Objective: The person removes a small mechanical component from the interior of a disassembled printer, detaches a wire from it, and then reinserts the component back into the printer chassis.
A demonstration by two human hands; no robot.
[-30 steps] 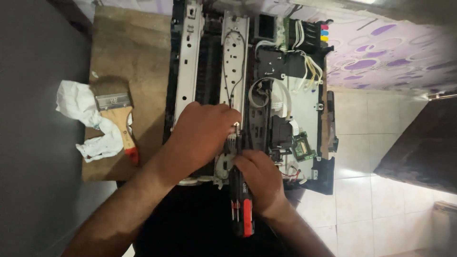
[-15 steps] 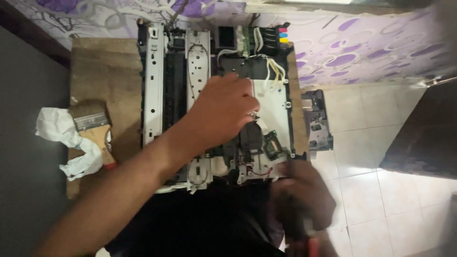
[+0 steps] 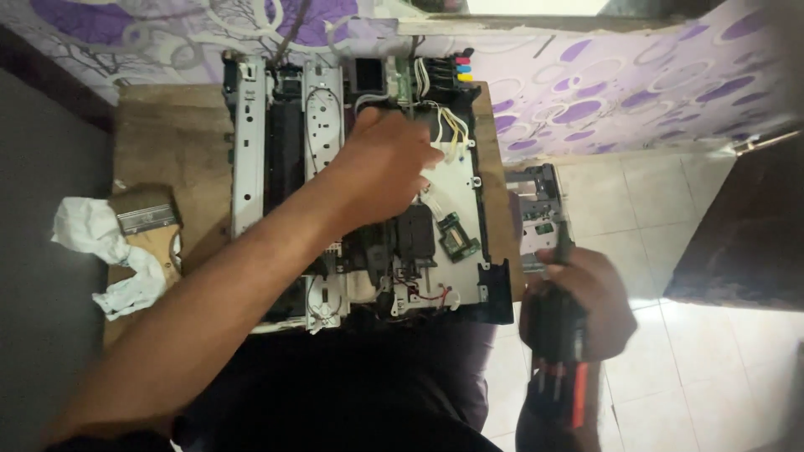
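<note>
Left hand (image 3: pixel 387 172) pressed, fingers curled, on the opened printer (image 3: pixel 352 192) atop the wooden table (image 3: pixel 176 142); whether clamped, cannot tell. Right hand (image 3: pixel 576 303) closed around a screwdriver (image 3: pixel 563 335), off beside the printer's edge. Probably stiff frame, fragile wiring: best gripped by metal rails.

purple patterned wall (image 3: pixel 636 92), tiled floor (image 3: pixel 712 368), wood table (image 3: pixel 172 142)

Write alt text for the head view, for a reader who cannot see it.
Seen from above, a person's left hand rests on the exposed insides of an opened inkjet printer on a wooden table, while the right hand holds a red-and-black screwdriver off the table's edge over a tiled floor. A paintbrush and crumpled white cloth lie to the left.
</note>
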